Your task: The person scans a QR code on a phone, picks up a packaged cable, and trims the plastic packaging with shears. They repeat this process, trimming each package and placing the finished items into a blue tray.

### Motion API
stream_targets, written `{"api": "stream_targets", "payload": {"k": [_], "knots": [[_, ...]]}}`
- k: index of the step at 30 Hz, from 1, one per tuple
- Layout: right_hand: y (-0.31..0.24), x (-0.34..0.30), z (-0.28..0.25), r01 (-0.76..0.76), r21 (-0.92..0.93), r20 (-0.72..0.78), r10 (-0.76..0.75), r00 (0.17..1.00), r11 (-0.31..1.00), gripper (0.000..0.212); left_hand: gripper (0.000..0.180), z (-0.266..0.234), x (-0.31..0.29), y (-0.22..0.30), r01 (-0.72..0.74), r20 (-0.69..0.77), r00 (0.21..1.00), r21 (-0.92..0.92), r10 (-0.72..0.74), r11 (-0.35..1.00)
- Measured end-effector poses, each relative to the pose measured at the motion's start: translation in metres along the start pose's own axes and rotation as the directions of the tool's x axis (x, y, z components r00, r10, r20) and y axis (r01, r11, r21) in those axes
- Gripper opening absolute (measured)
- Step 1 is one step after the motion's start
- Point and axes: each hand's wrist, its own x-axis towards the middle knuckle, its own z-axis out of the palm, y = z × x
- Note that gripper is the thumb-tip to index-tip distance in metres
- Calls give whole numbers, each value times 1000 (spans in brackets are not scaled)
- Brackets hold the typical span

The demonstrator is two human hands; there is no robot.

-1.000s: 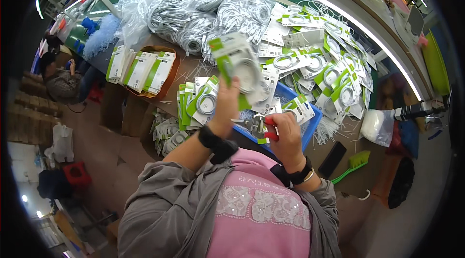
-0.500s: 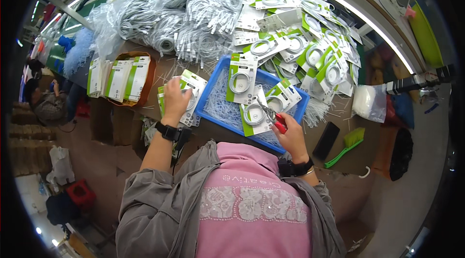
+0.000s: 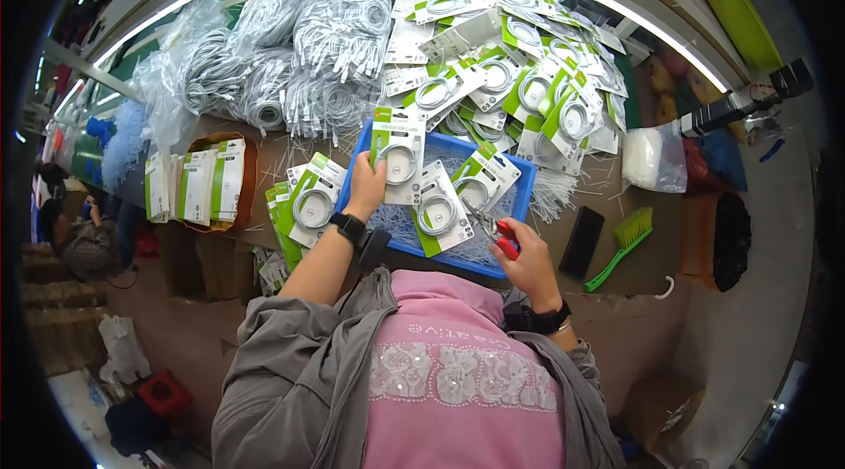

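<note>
My left hand (image 3: 366, 187) is closed on the lower left edge of a carded cable (image 3: 399, 157), a white-and-green card with a coiled white cable, over the left part of a blue tray (image 3: 525, 192). My right hand (image 3: 531, 271) grips red-handled pliers (image 3: 505, 238), their metal jaws pointing up and left at the tray's front right. Two more carded cables lie on the tray: a tilted one (image 3: 437, 209) in the middle and another (image 3: 486, 177) to its right. Thin pale offcuts fill the tray beneath them. Left of the tray, several carded cables (image 3: 314, 201) overlap in a stack.
Coiled white cables (image 3: 339, 38) in clear bags are heaped at the back. Carded cables (image 3: 537, 86) pile up at the back right. An orange-brown basket (image 3: 250, 179) of cards stands at left. A black phone-like slab (image 3: 582, 242) and a green brush (image 3: 621, 251) lie at right.
My left hand has left the stack at left, moved right, and taken hold of the upper left carded cable on the tray. My right hand keeps the pliers near the tray. The whole view has shifted.
</note>
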Motion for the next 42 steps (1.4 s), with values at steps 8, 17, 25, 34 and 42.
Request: {"api": "stream_targets", "payload": {"k": [8,17,25,34,42], "knots": [[-32,13,-11,182,19,-36,-181,983,983,48,53,-80,-41,55,705,678,709,-688,194,-174],[-83,27,-24,398,-322,-24,-427,904,859,56,70,-114,-87,141,723,710,688,-652,149,-228],[-85,29,-21,405,-375,-28,-447,894,834,58,73,-109,-98,140,725,704,685,-631,189,-278],[-72,26,-22,280,-182,96,-266,959,943,52,72,-104,-95,149,795,772,596,-530,219,-294],[-101,38,-33,445,-294,-92,-488,868,846,49,72,-102,-102,154,875,856,483,-465,183,-132]]}}
